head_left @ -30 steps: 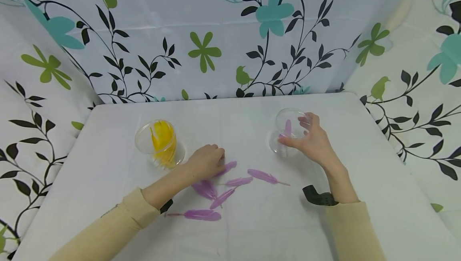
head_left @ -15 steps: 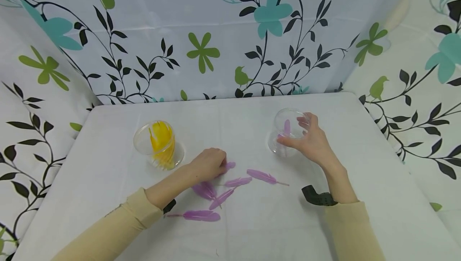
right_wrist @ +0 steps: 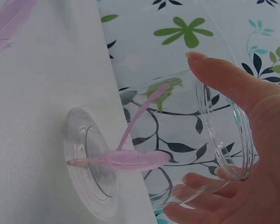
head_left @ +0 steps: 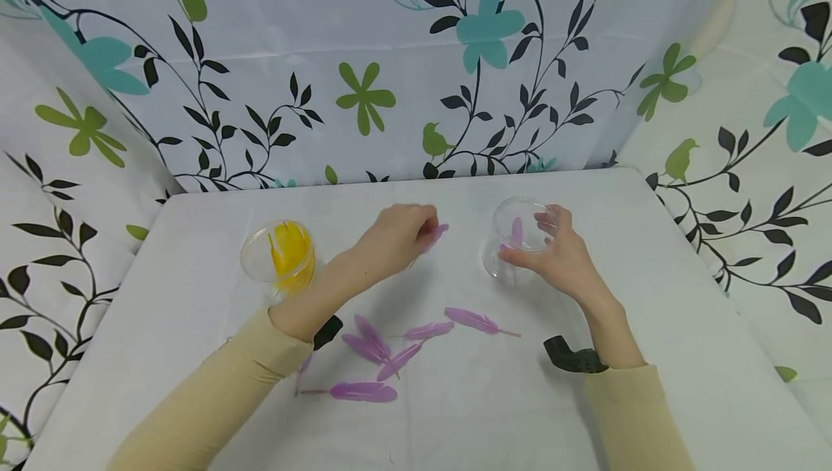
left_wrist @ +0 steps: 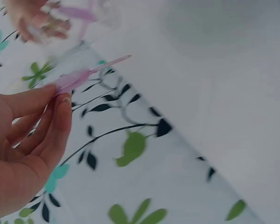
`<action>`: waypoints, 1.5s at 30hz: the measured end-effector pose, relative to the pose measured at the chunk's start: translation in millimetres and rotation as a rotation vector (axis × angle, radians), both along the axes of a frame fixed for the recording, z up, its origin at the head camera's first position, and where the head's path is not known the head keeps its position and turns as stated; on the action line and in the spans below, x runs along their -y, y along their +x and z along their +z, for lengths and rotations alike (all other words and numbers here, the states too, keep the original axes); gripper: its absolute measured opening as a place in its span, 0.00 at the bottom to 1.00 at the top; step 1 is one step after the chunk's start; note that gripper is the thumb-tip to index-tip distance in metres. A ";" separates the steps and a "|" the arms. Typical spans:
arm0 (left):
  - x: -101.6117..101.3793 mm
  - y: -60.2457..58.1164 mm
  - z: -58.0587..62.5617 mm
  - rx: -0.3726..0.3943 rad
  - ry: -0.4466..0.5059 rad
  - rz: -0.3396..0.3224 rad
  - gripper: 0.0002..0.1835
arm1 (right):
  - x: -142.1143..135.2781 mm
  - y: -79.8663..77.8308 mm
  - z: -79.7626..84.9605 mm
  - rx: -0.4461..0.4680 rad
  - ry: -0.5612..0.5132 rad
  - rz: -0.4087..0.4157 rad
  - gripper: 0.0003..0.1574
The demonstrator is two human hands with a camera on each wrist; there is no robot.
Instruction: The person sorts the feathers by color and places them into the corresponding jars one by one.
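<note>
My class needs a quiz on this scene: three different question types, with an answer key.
1. True or false: the left grip holds nothing.
2. The right grip holds a clear cup. Its contents are: A) yellow; B) purple; C) green.
3. Fill in: the second clear cup, with yellow contents, stands to the ____ of the held clear cup.

Key: 1. False; it pinches a purple feather. 2. B, purple feathers. 3. Left.

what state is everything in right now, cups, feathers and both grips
left grip: pinching a purple feather
right grip: holding the right cup near its rim
right cup: upright, open-topped, purple feathers inside
left cup: upright, open-topped, yellow feathers inside
loose purple feathers: lying on the table, some overlapping
</note>
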State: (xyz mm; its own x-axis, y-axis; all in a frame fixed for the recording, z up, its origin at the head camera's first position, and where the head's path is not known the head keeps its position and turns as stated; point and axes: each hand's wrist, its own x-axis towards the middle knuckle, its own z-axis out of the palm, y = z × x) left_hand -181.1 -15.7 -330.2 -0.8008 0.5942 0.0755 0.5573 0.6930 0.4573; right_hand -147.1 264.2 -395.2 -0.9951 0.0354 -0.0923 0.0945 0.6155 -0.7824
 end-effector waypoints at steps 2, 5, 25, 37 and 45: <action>-12.1 -5.0 17.4 -0.042 0.084 -0.005 0.03 | -0.5 0.3 0.0 -0.001 -0.002 -0.002 0.80; -31.8 -10.7 39.3 -0.108 0.160 -0.016 0.02 | -0.4 0.7 -0.5 -0.002 -0.013 -0.004 0.80; -118.9 -23.2 -2.3 -0.146 -0.142 -0.140 0.09 | 0.1 -0.5 -1.4 -0.048 -0.026 0.023 0.77; -110.3 -25.2 -13.0 -0.069 -0.177 -0.210 0.13 | 0.7 -1.2 -2.3 -0.048 -0.016 0.030 0.76; -68.3 -18.1 -7.4 -0.132 -0.068 -0.158 0.18 | 0.5 -2.0 -1.0 -0.021 0.001 0.008 0.79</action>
State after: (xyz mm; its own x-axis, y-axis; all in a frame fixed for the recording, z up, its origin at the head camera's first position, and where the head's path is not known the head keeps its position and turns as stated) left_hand -199.2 52.7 -337.6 -0.6830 0.7190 0.1289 0.7134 0.6188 0.3288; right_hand -149.1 263.8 -396.2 -0.9970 0.0278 -0.0716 0.0735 0.6173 -0.7833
